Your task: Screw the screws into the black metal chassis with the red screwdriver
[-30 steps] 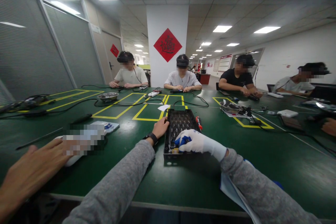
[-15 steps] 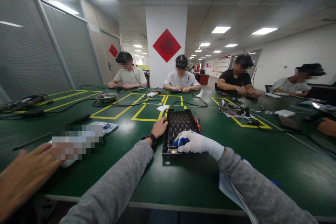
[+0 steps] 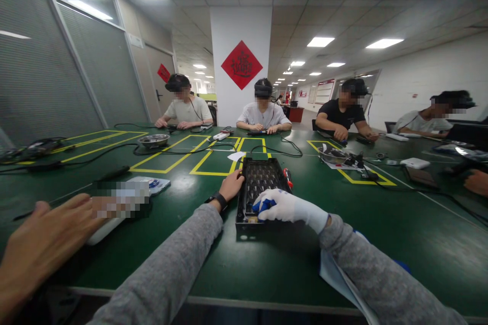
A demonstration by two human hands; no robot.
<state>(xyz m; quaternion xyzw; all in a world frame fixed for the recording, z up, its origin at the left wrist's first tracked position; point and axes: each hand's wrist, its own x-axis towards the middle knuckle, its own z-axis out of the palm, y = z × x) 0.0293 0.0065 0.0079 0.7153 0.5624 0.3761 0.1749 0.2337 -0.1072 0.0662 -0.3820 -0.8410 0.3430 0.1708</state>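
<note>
Bare left hand (image 3: pixel 231 186) lies at ten o'clock of the open black case (image 3: pixel 246 225), its fingers against the left edge; from my remote seat I cannot tell whether it grips or only rests. At four o'clock I see the right hand (image 3: pixel 282 204), in a white glove with blue fingertips (image 3: pixel 264 207), its fingers bent down into the case's near end. Whether they pinch anything I cannot tell; the glove hides it. Just beside them, at six o'clock inside, sits a yellowish piece (image 3: pixel 252 219).

The case stands on the green table (image 3: pixel 263 269) straight ahead of me, its floor filled with rows of dark, glossy shapes too small to make out. With the case as my dial's centre, a red tool (image 3: pixel 288 179) lies just beside it at two o'clock, a white paper scrap (image 3: pixel 237 156) near it at eleven. Farther out at ten I have a metal bowl (image 3: pixel 153 140); at eight, a co-worker's hand (image 3: pixel 46 236).
</note>
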